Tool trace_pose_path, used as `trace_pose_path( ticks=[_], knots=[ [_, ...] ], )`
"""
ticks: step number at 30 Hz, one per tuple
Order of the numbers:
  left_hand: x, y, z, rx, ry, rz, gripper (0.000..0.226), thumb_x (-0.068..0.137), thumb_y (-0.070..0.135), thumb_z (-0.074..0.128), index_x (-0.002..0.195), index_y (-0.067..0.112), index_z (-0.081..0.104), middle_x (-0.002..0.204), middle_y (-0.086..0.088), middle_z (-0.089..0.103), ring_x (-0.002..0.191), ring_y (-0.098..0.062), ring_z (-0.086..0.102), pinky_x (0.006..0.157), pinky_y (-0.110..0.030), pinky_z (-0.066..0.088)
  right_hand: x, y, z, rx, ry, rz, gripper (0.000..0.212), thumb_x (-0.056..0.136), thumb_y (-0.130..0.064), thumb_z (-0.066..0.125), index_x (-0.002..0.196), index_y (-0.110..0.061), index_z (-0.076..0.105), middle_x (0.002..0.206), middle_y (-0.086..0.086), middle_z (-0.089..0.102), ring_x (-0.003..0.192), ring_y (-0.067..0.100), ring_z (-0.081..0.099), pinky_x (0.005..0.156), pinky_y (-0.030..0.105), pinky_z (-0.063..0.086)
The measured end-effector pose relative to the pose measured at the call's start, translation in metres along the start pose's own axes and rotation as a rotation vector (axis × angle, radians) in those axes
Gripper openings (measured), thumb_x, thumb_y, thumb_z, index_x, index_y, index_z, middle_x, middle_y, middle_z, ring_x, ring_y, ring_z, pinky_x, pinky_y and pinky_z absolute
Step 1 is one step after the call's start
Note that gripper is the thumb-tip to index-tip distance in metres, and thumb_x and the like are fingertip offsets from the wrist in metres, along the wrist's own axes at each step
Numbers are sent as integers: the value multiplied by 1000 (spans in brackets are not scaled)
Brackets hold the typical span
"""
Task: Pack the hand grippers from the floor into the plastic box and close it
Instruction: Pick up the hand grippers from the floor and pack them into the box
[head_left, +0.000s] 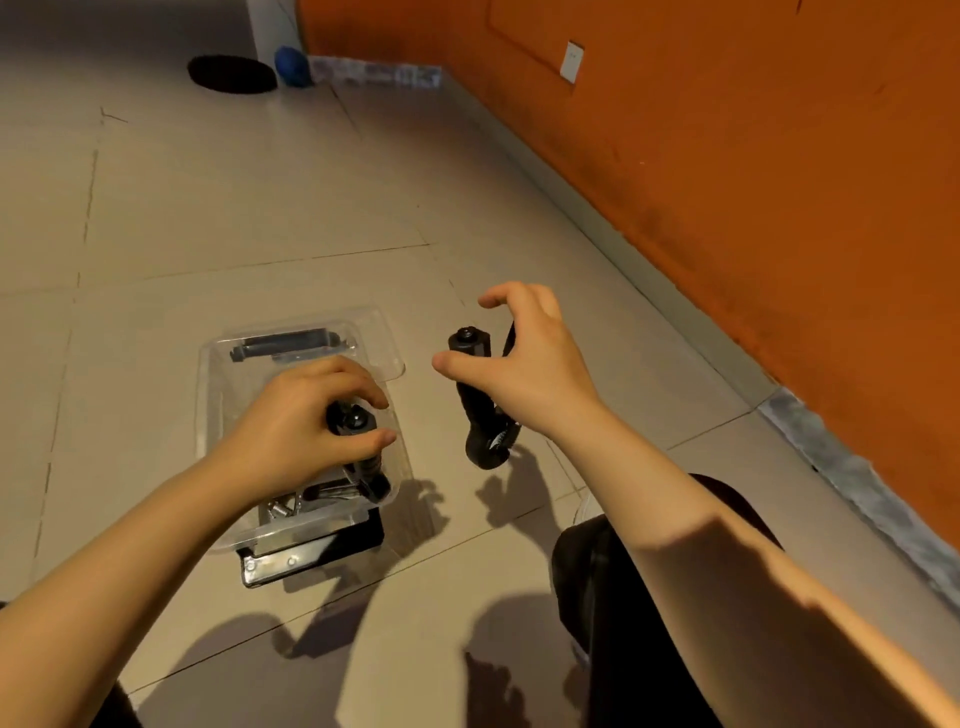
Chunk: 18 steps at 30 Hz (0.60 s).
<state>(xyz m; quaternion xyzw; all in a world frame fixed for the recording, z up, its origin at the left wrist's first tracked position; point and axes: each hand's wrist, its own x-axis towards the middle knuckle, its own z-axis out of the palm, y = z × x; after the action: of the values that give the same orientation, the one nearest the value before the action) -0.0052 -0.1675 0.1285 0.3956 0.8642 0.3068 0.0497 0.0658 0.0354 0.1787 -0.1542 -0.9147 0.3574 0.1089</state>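
Hand grippers are in two places just now: one black hand gripper (358, 447) sits inside the clear plastic box (228, 364) on the floor (208, 208), and a second hand gripper (475, 405) lies on the tiles just to the right of the box, its coiled spring end toward the person and its two handles pointing away.

The left hand (296, 421) is down in the box, its fingers (363, 384) and thumb curled round the handles of the gripper there, holding it. Beneath that gripper some shiny metal parts (283, 506) show through the clear plastic at the near end of the box, and another dark piece (285, 345) lies along the far end. A black part (311, 553) sticks out from under the box's near edge; whether it is a lid or a base cannot be told.

The right hand (524, 364) hovers over the gripper on the floor with fingers spread wide and loosely bent, thumb out to the left, gripping nothing. Whether the far fingers touch the right handle cannot be told.

A dark-clothed knee (613, 582) is at the lower right. An orange wall (727, 130) with a white wall plate (572, 61) runs along the right side. Far off on the floor lie a black round thing (231, 74) and a blue object (293, 66).
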Motion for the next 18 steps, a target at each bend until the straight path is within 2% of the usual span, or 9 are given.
trace_pose_path(
  ticks=[3, 5, 7, 10, 13, 15, 18],
  knots=[
    [5, 0, -5, 69, 87, -75, 53, 65, 62, 51, 93, 21, 70, 100, 7, 61, 89, -8, 56, 74, -14, 38, 24, 7, 5, -18, -71, -76, 59, 70, -46, 76, 117, -28, 45, 126, -11, 32, 99, 10, 42, 74, 24, 38],
    [8, 3, -7, 141, 180, -138, 46, 69, 56, 59, 94, 18, 70, 101, 3, 61, 91, -13, 56, 70, -17, 37, 42, 11, 12, -14, -121, -107, 58, 70, -44, 76, 116, -28, 45, 126, -11, 33, 100, 9, 41, 76, 25, 37],
    [9, 10, -8, 194, 257, -212, 36, 71, 44, 67, 96, 18, 69, 106, 2, 59, 99, -16, 54, 74, -23, 37, 62, 12, 24, 7, -181, -138, 58, 70, -44, 76, 117, -29, 45, 126, -10, 34, 100, 10, 41, 76, 26, 39],
    [-3, 21, -7, 245, 314, -306, 40, 72, 49, 60, 98, 20, 68, 111, 3, 57, 104, -15, 51, 80, -25, 39, 86, 12, 47, 37, -278, -175, 59, 70, -44, 76, 117, -28, 45, 126, -7, 35, 98, 13, 45, 74, 28, 43],
    [-28, 32, -6, 291, 406, -433, 38, 74, 52, 57, 97, 23, 67, 111, 4, 57, 104, -15, 51, 82, -26, 40, 102, 2, 64, 36, -358, -289, 62, 68, -44, 77, 119, -28, 45, 126, -6, 35, 98, 14, 46, 77, 30, 44],
    [-42, 42, -2, 340, 453, -528, 35, 75, 51, 57, 96, 24, 66, 111, 4, 57, 104, -15, 51, 82, -25, 38, 106, -5, 71, 30, -425, -383, 64, 68, -45, 76, 120, -29, 44, 126, -6, 34, 101, 14, 46, 82, 31, 43],
    [-53, 60, 7, 397, 526, -649, 32, 74, 51, 58, 86, 23, 66, 104, 4, 60, 98, -17, 52, 76, -27, 42, 103, -20, 71, 28, -515, -511, 66, 67, -44, 77, 122, -29, 44, 126, -7, 34, 101, 13, 45, 79, 28, 39]
  ],
)
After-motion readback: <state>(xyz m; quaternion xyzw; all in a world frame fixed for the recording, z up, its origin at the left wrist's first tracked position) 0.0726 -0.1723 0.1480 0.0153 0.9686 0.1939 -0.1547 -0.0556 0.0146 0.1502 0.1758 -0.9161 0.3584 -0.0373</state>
